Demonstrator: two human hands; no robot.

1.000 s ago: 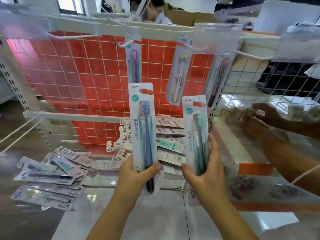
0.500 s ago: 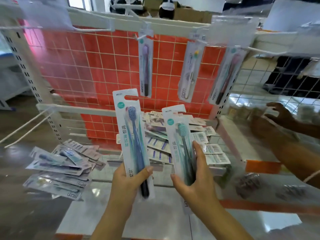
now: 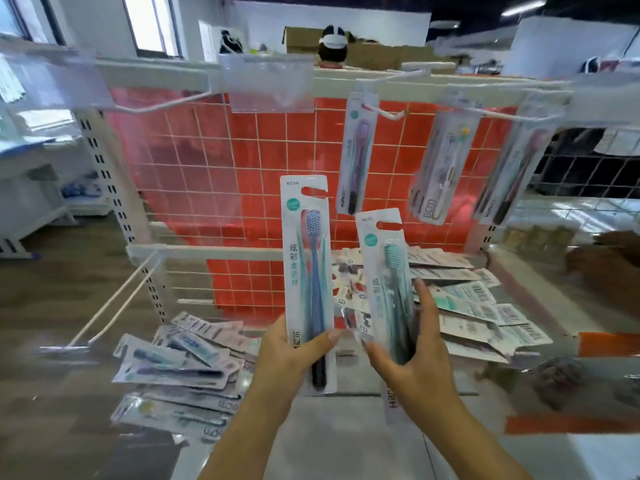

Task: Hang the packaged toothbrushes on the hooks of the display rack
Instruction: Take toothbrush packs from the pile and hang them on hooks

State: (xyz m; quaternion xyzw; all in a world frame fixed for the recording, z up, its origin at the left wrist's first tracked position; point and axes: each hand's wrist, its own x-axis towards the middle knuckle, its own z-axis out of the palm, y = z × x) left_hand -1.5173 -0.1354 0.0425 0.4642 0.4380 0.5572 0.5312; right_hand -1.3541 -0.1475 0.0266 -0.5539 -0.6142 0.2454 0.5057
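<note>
Head view: our left hand (image 3: pixel 289 355) and right hand (image 3: pixel 412 358) each grip a pack upright, blue (image 3: pixel 308 271) and teal (image 3: pixel 389 289), hang-holes topmost for the hooks (image 3: pixel 388 114).

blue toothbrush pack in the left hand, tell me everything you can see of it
The blue toothbrush pack is a long white card with a clear blister over a dark blue brush, bristles up. A hang hole is cut near its top, a teal round badge sits below it, and printed characters run down the left side. It stands nearly upright in front of the red grid panel, on no hook. The left hand grips its lower part, thumb across the front.
</note>
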